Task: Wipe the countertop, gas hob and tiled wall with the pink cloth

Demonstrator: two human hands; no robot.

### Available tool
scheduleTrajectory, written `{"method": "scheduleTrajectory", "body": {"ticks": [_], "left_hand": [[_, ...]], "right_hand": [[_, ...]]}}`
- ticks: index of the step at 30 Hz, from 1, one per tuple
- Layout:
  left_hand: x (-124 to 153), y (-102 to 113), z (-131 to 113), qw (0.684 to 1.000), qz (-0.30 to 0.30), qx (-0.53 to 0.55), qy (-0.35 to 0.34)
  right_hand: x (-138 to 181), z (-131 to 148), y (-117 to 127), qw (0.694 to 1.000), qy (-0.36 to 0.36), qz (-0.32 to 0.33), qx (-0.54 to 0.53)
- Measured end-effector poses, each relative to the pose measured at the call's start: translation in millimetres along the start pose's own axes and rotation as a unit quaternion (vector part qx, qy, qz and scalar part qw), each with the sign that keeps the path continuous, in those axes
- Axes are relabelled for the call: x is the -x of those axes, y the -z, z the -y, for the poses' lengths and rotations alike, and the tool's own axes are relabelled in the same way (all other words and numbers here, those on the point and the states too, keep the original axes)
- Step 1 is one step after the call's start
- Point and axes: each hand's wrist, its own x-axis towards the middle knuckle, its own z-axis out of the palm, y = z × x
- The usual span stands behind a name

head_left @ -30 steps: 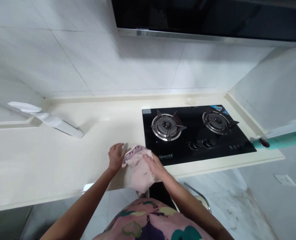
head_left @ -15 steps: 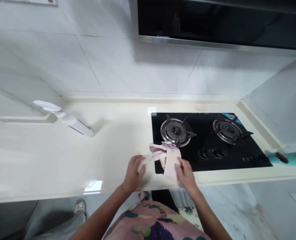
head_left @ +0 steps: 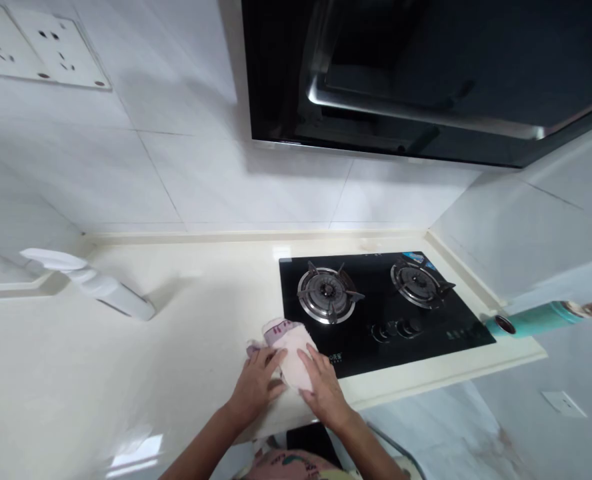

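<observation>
Both of the person's hands are down on one small pink cloth (head_left: pixel 287 341). It lies bunched on the cream countertop (head_left: pixel 176 360), close to the front edge, with its right side touching the front-left corner of the black gas hob (head_left: pixel 366 343). The left hand (head_left: pixel 255 385) has its fingers stretched out over the cloth's left edge, palm down and not closed round anything. The right hand (head_left: pixel 325 392) lies flat on the cloth's near right side in the same way, fingers spread and pressing rather than gripping.

The hob carries two burners, a left burner (head_left: pixel 326 300) just behind the cloth and a right burner (head_left: pixel 417 280) further back. A short row of knobs (head_left: pixel 396 329) sits along its front; they are too small to count surely. One white spray bottle (head_left: pixel 103 297) lies on its side well to the left, near the wall. One teal bottle (head_left: pixel 531 321) pokes in level at the counter's right end. One dark range hood (head_left: pixel 426 73) hangs above the hob, and two white socket plates (head_left: pixel 71 57) show on the tiled wall at upper left
</observation>
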Motion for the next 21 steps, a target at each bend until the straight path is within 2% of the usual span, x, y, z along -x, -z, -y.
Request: {"method": "scheduleTrajectory", "body": {"ticks": [2,5,9,11,13,15,18,21], "left_hand": [[2.2,0.6,7.2,1.0,0.012,-0.006,0.02],[-2.1,4.6,7.6,0.998,0.037,0.007,0.043],[-12.4,22.0,-2.3,0.996,0.041,0.058,0.062],[-16.5,33.4,-6.4,0.992,0.023,0.065,0.105],[-19.1,45.2,-8.7,0.986,0.009,0.069,0.151],[-20.8,57.2,-10.1,0.981,-0.001,0.098,0.17],[-24.1,74.6,-13.0,0.973,-0.017,0.183,0.144],[-28.4,89.5,-17.8,0.941,0.024,0.316,0.117]], "right_hand": [[-0.3,-4.3,4.6,0.995,0.0,-0.008,-0.102],[-11.5,-4.6,20.8,0.968,-0.046,-0.001,-0.247],[-38.6,14.0,53.0,0.936,-0.109,-0.01,-0.335],[-53.7,27.8,66.1,0.908,-0.143,-0.032,-0.392],[-66.0,42.0,75.2,0.867,-0.167,-0.048,-0.467],[-73.2,54.9,81.2,0.836,-0.169,-0.042,-0.52],[-76.0,68.6,86.4,0.838,-0.143,0.007,-0.526],[-76.0,73.9,88.5,0.847,-0.12,0.057,-0.514]]}}
